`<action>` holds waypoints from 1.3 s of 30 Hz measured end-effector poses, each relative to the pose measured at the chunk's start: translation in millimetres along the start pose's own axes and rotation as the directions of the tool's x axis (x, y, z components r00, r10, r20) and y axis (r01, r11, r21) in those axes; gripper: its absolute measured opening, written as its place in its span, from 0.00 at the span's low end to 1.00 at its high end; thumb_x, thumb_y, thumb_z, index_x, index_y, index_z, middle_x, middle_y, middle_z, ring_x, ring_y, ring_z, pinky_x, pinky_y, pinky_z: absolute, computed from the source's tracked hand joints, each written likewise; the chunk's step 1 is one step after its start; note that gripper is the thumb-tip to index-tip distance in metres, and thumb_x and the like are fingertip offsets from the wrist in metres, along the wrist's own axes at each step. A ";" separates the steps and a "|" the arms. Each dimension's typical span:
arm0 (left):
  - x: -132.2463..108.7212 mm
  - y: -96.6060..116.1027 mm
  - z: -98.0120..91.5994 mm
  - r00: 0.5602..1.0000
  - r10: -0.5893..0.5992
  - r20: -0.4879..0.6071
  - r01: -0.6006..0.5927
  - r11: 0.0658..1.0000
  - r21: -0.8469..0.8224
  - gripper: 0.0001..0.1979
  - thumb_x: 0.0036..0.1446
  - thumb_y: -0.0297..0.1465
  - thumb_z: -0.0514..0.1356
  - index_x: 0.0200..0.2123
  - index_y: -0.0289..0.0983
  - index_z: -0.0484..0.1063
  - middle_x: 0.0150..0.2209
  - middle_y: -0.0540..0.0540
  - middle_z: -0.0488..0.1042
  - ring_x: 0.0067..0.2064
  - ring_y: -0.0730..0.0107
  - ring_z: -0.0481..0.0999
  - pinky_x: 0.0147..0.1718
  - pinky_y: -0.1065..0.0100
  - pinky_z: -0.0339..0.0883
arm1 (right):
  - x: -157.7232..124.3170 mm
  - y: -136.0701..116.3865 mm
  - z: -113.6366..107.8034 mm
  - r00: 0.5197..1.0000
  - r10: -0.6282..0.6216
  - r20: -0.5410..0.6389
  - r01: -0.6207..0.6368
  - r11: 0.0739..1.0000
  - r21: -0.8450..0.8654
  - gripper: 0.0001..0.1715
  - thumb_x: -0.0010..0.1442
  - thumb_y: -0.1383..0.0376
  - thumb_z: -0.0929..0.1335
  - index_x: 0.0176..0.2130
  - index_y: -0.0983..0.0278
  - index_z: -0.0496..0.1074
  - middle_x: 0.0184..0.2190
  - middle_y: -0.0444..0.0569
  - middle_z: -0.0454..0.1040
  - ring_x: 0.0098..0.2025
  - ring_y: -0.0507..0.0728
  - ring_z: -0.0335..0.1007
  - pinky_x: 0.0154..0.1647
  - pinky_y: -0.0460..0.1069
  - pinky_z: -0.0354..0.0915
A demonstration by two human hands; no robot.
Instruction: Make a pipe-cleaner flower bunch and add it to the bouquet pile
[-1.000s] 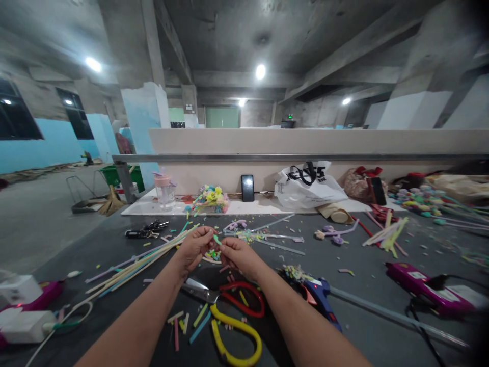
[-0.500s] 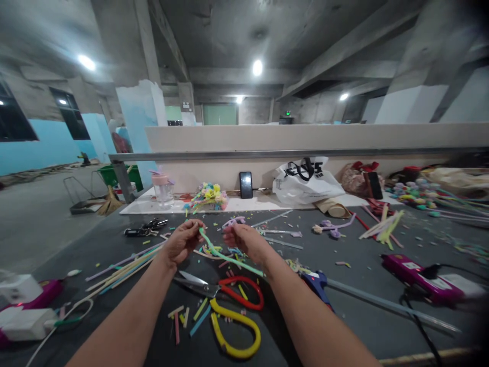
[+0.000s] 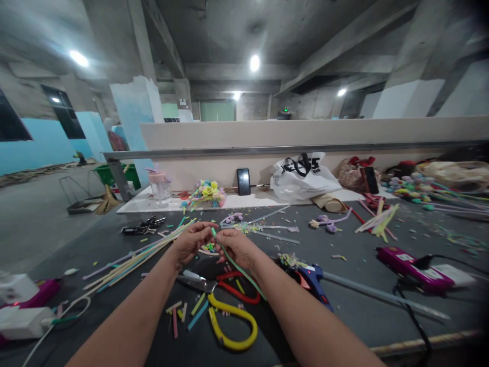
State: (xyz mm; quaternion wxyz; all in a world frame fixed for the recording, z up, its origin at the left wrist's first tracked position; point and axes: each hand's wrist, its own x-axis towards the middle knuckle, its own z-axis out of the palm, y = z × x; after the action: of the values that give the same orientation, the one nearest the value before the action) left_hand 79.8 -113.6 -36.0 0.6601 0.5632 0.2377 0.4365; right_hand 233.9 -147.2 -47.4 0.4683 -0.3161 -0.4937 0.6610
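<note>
Both hands meet over the middle of the table around a green pipe cleaner [image 3: 246, 275]. My left hand [image 3: 191, 245] pinches its upper end between thumb and fingertips. Close beside it, my right hand [image 3: 237, 246] has its fingers closed on the same stem just below that end, and the rest trails down past the right wrist. Below the hands lie large scissors [image 3: 251, 318] with one red and one yellow handle, blades partly under the left wrist. Short cut pieces [image 3: 198, 304] in several colours are scattered by the blades.
A blue glue gun [image 3: 316, 283] with a long clear glue stick [image 3: 382, 295] lies right. Long pastel stems [image 3: 130, 260] and keys [image 3: 143, 227] are left. Along the back stand a cup [image 3: 159, 188], a flower bunch [image 3: 206, 193], a phone [image 3: 243, 182] and a white bag [image 3: 303, 178].
My right hand has moved left and down to meet my left hand and now grips the green stem near its top. My left hand has shifted slightly right.
</note>
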 end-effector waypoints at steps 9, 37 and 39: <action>6.6 -9.0 -6.4 0.995 0.067 -0.070 -0.055 0.985 0.163 0.09 0.44 0.33 0.62 0.23 0.32 0.71 0.18 0.51 0.68 0.22 0.78 0.63 0.23 0.75 0.56 | 3.7 0.8 3.3 0.991 -0.049 -0.122 0.030 0.988 -0.152 0.15 0.45 0.57 0.69 0.26 0.67 0.69 0.15 0.38 0.63 0.13 0.42 0.46 0.11 0.39 0.40; 9.4 -12.4 -0.1 0.990 0.055 -0.134 0.004 0.914 0.405 0.14 0.44 0.39 0.58 0.18 0.33 0.65 0.15 0.55 0.61 0.18 0.80 0.57 0.19 0.74 0.50 | 8.5 6.5 6.6 0.802 -0.587 -0.108 0.113 0.328 -0.938 0.12 0.48 0.69 0.62 0.16 0.64 0.62 0.14 0.39 0.56 0.20 0.49 0.50 0.22 0.44 0.45; 9.7 -13.7 -0.6 0.992 0.032 -0.122 0.018 0.923 0.384 0.14 0.44 0.39 0.58 0.19 0.33 0.65 0.16 0.55 0.62 0.18 0.80 0.58 0.19 0.74 0.51 | 8.0 7.0 5.8 0.799 -0.596 -0.076 0.128 0.293 -0.948 0.11 0.48 0.70 0.62 0.16 0.64 0.61 0.14 0.39 0.56 0.20 0.49 0.50 0.22 0.44 0.44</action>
State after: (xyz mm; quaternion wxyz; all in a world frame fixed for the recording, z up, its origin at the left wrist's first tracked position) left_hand 88.4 -104.8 -47.4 0.5189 0.6540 0.3579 0.4183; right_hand 223.7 -142.4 -51.9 0.4502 -0.5273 -0.7176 0.0652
